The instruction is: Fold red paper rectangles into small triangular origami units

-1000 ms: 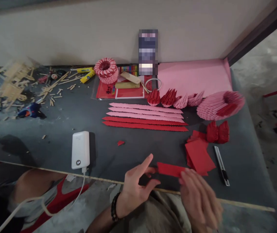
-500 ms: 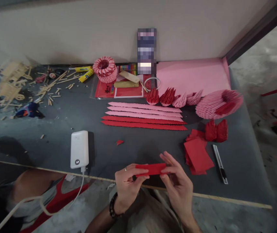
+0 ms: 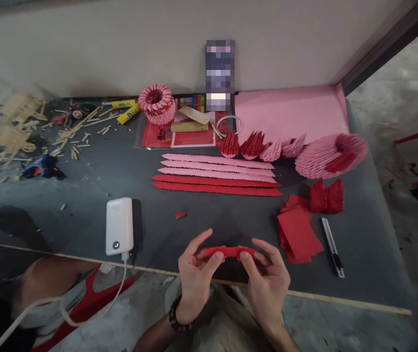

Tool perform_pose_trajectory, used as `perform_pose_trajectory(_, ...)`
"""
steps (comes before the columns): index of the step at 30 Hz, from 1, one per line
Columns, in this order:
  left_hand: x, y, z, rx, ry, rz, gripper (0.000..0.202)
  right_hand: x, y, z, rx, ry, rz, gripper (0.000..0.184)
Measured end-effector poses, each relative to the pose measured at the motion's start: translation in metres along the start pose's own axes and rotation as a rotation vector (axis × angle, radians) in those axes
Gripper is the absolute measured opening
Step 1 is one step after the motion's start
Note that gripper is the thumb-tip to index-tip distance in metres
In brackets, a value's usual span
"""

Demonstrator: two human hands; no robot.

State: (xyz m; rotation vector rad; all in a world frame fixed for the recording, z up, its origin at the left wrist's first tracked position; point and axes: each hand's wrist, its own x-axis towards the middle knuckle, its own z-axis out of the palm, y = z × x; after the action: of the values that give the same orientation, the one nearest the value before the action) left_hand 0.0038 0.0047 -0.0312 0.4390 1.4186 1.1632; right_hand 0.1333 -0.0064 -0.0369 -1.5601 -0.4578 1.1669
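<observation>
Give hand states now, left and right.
Left hand: pinching the left end of the folded red paper strip.
Right hand: pinching its right end.

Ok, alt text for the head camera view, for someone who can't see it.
The left hand and right hand pinch a folded red paper strip between them above the near edge of a dark table. On it lie a stack of red paper squares, a utility knife, long red and pink strips and a white power bank.

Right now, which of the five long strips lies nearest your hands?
The front red strip: it lies closest to the left hand and right hand, which hold a red paper. The other red strip and three pink strips lie behind.
</observation>
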Motion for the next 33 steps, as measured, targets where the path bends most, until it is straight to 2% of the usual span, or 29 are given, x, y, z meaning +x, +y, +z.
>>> perform_pose_trajectory(2,0.002,0.003,0.0,-0.002,-0.054,-0.028,0.061,0.001,-0.002,-0.001,-0.015,-0.01,0.003,0.045)
perform_pose_trajectory(5,0.005,0.004,-0.002,0.045,-0.103,-0.018,0.038,0.002,-0.003,-0.003,-0.021,-0.018,0.008,0.045)
perform_pose_trajectory(8,0.006,0.001,-0.004,0.084,-0.069,0.002,0.022,0.003,-0.002,-0.003,0.023,-0.009,0.031,0.044)
perform_pose_trajectory(13,0.005,0.0,-0.005,0.112,-0.049,0.013,0.02,0.004,-0.001,0.0,0.087,-0.01,0.064,0.047)
perform_pose_trajectory(21,0.008,0.003,-0.004,0.206,-0.083,0.039,0.024,0.01,-0.005,0.0,0.041,0.041,0.036,0.05)
perform_pose_trajectory(23,0.008,0.003,-0.003,0.266,-0.093,0.094,0.024,0.01,-0.005,0.001,0.031,0.05,0.013,0.049)
perform_pose_trajectory(27,0.002,0.002,0.004,0.344,-0.066,0.304,0.017,0.003,-0.003,0.008,0.079,0.09,-0.033,0.05)
perform_pose_trajectory(30,-0.006,0.0,0.011,0.285,-0.071,0.361,0.014,-0.007,0.0,0.015,0.129,-0.004,-0.033,0.068)
perform_pose_trajectory(33,-0.014,-0.003,0.014,0.22,-0.112,0.358,0.013,-0.017,0.005,0.022,0.178,-0.086,0.025,0.067)
